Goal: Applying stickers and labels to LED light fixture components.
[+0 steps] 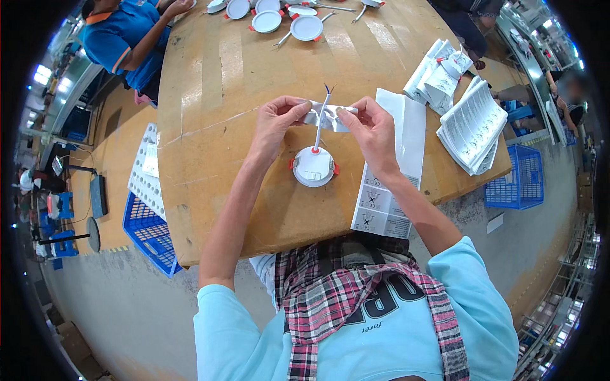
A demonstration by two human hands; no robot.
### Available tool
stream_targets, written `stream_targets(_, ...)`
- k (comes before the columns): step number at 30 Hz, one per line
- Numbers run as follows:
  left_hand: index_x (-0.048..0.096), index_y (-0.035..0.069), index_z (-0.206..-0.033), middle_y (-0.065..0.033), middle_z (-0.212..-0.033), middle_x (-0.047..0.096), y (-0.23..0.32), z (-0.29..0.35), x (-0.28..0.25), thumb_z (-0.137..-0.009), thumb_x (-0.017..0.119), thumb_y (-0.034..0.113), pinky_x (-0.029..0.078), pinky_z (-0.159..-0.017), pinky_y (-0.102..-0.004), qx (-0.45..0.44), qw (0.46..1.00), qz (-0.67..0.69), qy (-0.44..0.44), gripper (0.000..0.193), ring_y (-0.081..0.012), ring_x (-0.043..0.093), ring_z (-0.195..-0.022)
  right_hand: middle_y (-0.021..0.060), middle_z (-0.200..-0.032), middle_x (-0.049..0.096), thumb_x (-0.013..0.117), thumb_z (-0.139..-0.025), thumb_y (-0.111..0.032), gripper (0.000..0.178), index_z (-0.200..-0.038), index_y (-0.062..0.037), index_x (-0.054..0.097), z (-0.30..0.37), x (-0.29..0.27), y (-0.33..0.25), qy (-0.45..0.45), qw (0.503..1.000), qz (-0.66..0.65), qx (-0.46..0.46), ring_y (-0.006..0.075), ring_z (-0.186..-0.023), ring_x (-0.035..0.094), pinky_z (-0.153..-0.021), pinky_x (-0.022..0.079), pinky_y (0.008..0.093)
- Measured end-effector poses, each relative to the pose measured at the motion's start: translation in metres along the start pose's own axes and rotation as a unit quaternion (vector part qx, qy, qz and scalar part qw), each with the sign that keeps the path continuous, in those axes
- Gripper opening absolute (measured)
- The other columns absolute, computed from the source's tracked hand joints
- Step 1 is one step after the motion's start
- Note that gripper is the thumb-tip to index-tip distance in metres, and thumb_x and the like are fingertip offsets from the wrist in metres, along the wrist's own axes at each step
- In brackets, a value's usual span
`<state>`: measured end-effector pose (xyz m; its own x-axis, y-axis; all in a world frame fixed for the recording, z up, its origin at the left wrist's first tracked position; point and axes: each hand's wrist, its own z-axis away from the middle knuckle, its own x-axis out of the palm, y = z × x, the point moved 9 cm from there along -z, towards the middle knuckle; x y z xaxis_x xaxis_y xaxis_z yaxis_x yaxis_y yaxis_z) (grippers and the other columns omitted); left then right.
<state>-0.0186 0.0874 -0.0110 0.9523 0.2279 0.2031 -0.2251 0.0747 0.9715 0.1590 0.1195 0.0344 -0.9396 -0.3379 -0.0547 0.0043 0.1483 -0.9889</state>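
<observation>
A: Quick rundown, L to R, w/ the lamp (312,166) as ref pt?

B: Sure. Far L of the lamp, past the edge of the desk (210,140), sat a blue basket (149,232). Much closer, up-L of the lamp, was the left hand (279,120), fingers & thumb pinching one end of a silvery strip (332,120).

A: And the lamp itself?

B: Flat on the desk, red clips (336,169) at its sides, white cable (319,130) rising from it & crossing in front of the strip.

A: How'd it all handle, d'you reckon?

B: Lamp: prob. light & rigid, best held by the rim, clear of the clips. Cable: bendy, not for tugging. Strip: thin, limp, poss. sticky, so ends only, w/ gentle tension, else it'd crease.

A: OK, & R of that?

B: Up-R of the lamp, the right hand (373,124), fingers & thumb closed on the strip's other end. Just R of the lamp, a printed sheet (406,127), prob. floppy. Further R, stacked leaflets (470,127), then a blue crate (518,181) past the desk.
</observation>
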Motion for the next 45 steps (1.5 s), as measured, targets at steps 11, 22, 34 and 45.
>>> stream_targets(11, 0.066, 0.003, -0.087, -0.001, -0.078, 0.065, -0.008, -0.003, -0.007, -0.084, 0.067, 0.015, 0.047, -0.07, -0.0206, -0.023, 0.998, -0.036, -0.049, 0.012, -0.0063, 0.06, -0.074, 0.0028, -0.079, 0.059, 0.067, -0.083, -0.016, 0.016, -0.085, -0.0021, 0.058, 0.019, -0.002, 0.016, -0.016, 0.994, -0.059, 0.091, 0.0082, -0.075, 0.056, -0.068, 0.043, 0.0221)
stream_targets(22, 0.063, 0.006, -0.093, 0.0016, -0.085, 0.064, -0.007, -0.001, 0.006, -0.088, 0.065, 0.019, 0.048, -0.073, -0.0201, -0.016, 0.993, 0.001, -0.113, 0.014, -0.0049, 0.059, -0.078, 0.0073, -0.101, 0.058, 0.052, -0.091, -0.028, 0.037, -0.117, -0.0017, 0.055, 0.001, -0.017, 0.002, -0.207, 0.977, -0.047, 0.009, 0.015, -0.096, 0.057, -0.091, 0.043, 0.0307)
stream_targets(34, 0.064, 0.007, -0.094, 0.0038, -0.085, 0.062, -0.01, -0.004, 0.01, -0.087, 0.066, 0.023, 0.046, -0.072, -0.0188, -0.04, 0.989, 0.0, -0.144, 0.018, -0.0031, 0.056, -0.08, 0.0013, -0.099, 0.06, 0.067, -0.082, -0.02, 0.037, -0.115, -0.0064, 0.058, -0.03, 0.036, 0.027, -0.403, 0.912, -0.019, 0.076, 0.0089, -0.095, 0.056, -0.09, 0.042, 0.0246)
stream_targets(45, 0.064, 0.006, -0.094, 0.0018, -0.087, 0.063, -0.011, -0.016, 0.006, -0.086, 0.067, 0.022, 0.047, -0.07, -0.0201, -0.068, 0.987, -0.046, -0.137, 0.019, -0.0051, 0.058, -0.077, -0.0009, -0.079, 0.061, 0.066, -0.086, -0.017, 0.016, -0.096, -0.0052, 0.063, -0.044, 0.038, 0.033, -0.333, 0.939, -0.006, 0.083, 0.0065, -0.075, 0.056, -0.072, 0.045, 0.0213)
